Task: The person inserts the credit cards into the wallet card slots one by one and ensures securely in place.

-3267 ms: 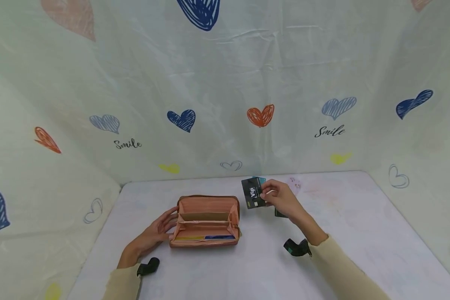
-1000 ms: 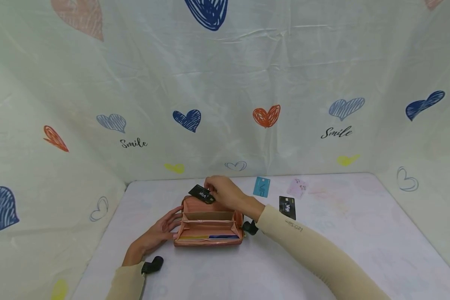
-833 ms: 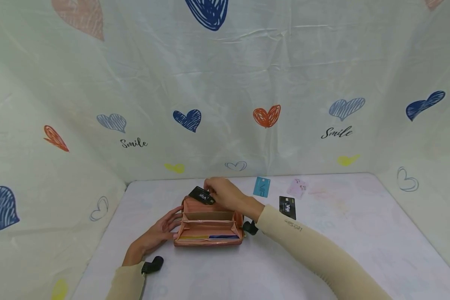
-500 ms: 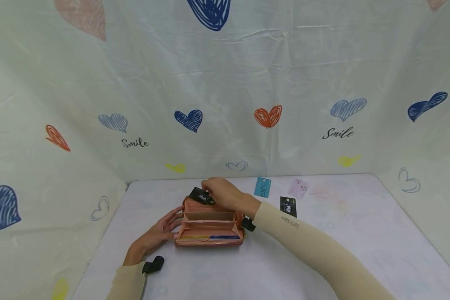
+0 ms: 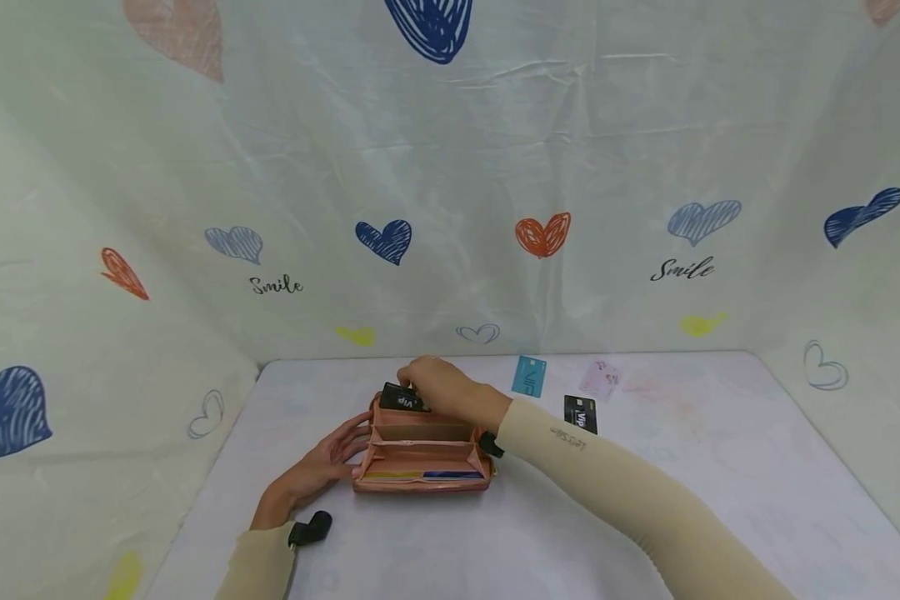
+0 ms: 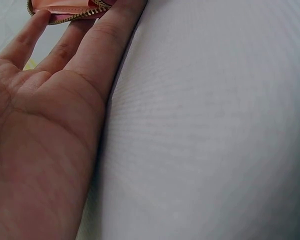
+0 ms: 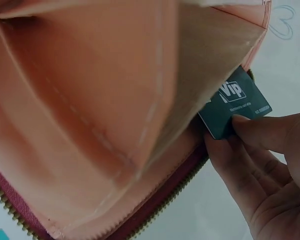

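Observation:
A salmon-pink zip wallet (image 5: 423,457) stands unzipped on the table, its compartments facing up. My left hand (image 5: 321,461) rests against the wallet's left side; in the left wrist view its straight fingers (image 6: 65,50) reach the zipper edge. Between thumb and fingers my right hand (image 5: 446,390) pinches a black VIP card (image 5: 401,397) at the wallet's back left. In the right wrist view this card (image 7: 237,107) sits tilted along the back inner wall, partly hidden by the divider. A yellow card edge (image 5: 393,475) and a blue one (image 5: 453,475) show in the front slot.
To the right of the wallet lie a teal VIP card (image 5: 529,377), a pale pink patterned card (image 5: 600,379) and a second black VIP card (image 5: 581,413), partly behind the right sleeve (image 5: 607,467). A heart-printed curtain (image 5: 450,167) hangs behind the white table (image 5: 570,533).
My right hand has carried the black VIP card from the right over to the wallet's back left, then lowered it against the back wall. My left hand has stayed at the wallet's side.

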Tool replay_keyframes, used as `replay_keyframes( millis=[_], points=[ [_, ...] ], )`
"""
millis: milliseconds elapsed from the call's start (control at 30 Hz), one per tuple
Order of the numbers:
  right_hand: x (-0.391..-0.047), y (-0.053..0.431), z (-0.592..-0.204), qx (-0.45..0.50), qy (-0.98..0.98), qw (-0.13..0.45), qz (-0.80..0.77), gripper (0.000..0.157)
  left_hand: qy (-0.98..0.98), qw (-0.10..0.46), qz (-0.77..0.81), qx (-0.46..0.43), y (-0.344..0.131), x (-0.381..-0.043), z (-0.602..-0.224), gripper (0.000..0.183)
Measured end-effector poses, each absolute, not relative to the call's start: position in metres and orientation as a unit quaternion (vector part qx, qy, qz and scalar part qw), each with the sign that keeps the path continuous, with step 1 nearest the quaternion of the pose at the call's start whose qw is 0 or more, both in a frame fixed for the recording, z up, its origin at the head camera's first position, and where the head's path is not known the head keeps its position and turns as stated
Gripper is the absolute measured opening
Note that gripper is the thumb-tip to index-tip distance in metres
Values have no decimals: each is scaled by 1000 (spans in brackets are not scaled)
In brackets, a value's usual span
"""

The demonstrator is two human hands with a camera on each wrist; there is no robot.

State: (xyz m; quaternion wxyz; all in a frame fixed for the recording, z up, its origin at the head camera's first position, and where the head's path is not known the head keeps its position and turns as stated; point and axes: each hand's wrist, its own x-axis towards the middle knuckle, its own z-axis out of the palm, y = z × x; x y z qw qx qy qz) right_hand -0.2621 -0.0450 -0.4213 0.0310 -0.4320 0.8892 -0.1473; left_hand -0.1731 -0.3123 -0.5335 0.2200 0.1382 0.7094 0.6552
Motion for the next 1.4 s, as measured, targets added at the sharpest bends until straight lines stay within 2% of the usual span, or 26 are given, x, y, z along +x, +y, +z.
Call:
replay_keyframes(
  millis=[333, 767, 1200, 1400],
  points=[
    [-260, -51, -422, -427, 894, 33, -130, 23, 694, 213, 665, 176, -315, -172, -534, 96],
    [-256, -53, -419, -443, 889, 7, -117, 17, 702, 218, 657, 167, -314, -173, -533, 96],
    [-268, -55, -421, -452, 880, 61, -131, 21, 700, 217, 660, 166, -315, -172, -535, 97],
    [-272, -46, -425, -438, 873, 88, -197, 36, 702, 219, 658, 162, -313, -173, -534, 98]
  ],
)
